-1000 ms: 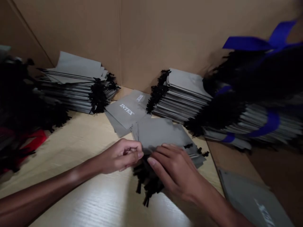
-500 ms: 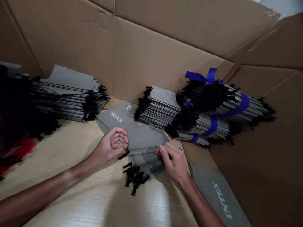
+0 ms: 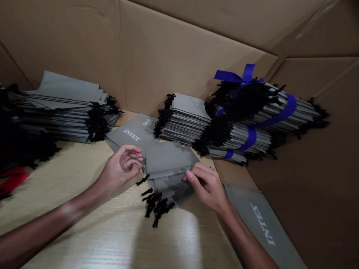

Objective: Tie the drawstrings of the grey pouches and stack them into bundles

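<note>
A small pile of grey pouches (image 3: 168, 168) with black drawstring cords (image 3: 157, 203) lies on the pale wooden table (image 3: 112, 231). My left hand (image 3: 120, 170) touches the pile's left edge with curled fingers and pinches the top pouch's corner. My right hand (image 3: 207, 185) rests on the pile's right side, fingertips pressing on the pouches and gripping their edge. Two grey pouches printed INTEX (image 3: 131, 135) lie flat just behind the pile.
Tall stacks of grey pouches stand at the back left (image 3: 64, 108) and back centre (image 3: 185, 119). Bundles tied with blue ribbon (image 3: 252, 116) lie at the right. Cardboard walls (image 3: 168, 48) enclose the table. One loose INTEX pouch (image 3: 263, 224) lies on cardboard at the lower right.
The view has shifted, so everything sits slightly higher and further left. My left fingers have opened a little at the pile's edge. My right hand stays on the pile's right side.
</note>
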`<state>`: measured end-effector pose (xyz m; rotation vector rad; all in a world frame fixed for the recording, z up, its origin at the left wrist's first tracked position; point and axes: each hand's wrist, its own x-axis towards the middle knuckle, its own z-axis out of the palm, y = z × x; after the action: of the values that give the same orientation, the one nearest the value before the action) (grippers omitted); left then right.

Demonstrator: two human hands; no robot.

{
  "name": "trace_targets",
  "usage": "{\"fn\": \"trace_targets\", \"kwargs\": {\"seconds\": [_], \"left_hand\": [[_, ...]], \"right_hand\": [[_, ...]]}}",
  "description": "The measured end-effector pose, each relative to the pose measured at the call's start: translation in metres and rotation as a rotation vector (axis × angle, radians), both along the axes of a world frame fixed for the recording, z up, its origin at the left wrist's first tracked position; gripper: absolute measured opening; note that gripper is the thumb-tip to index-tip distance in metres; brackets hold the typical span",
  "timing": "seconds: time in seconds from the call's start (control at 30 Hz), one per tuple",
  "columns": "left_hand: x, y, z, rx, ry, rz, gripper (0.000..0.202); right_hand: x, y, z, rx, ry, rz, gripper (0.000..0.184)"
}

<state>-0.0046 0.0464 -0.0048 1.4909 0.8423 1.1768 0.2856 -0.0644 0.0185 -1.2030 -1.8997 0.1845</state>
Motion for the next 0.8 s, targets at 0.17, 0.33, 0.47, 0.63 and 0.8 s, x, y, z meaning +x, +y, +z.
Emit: {"fn": "trace_targets", "kwargs": {"seconds": [0.17, 0.33, 0.47, 0.63, 0.8], "left_hand": [[0.0, -0.002, 0.0, -0.034, 0.009, -0.012, 0.046], [0.0, -0.002, 0.003, -0.05, 0.042, -0.024, 0.043], [0.002, -0.006, 0.004, -0.028, 0.093, -0.039, 0.043], [0.004, -0.014, 0.008, -0.006, 0.199, -0.065, 0.043], [0.004, -0.018, 0.013, -0.181, 0.25, -0.091, 0.052]], "right_hand": [[-0.009, -0.019, 0.005, -0.227, 0.016, 0.235, 0.018], [-0.019, -0.026, 0.007, -0.424, -0.227, 0.245, 0.019], [-0.021, -0.024, 0.008, -0.432, -0.35, 0.198, 0.028], [-0.02, -0.026, 0.007, -0.402, -0.358, 0.158, 0.023], [-0.018, -0.024, 0.007, -0.299, -0.256, 0.139, 0.015]]}}
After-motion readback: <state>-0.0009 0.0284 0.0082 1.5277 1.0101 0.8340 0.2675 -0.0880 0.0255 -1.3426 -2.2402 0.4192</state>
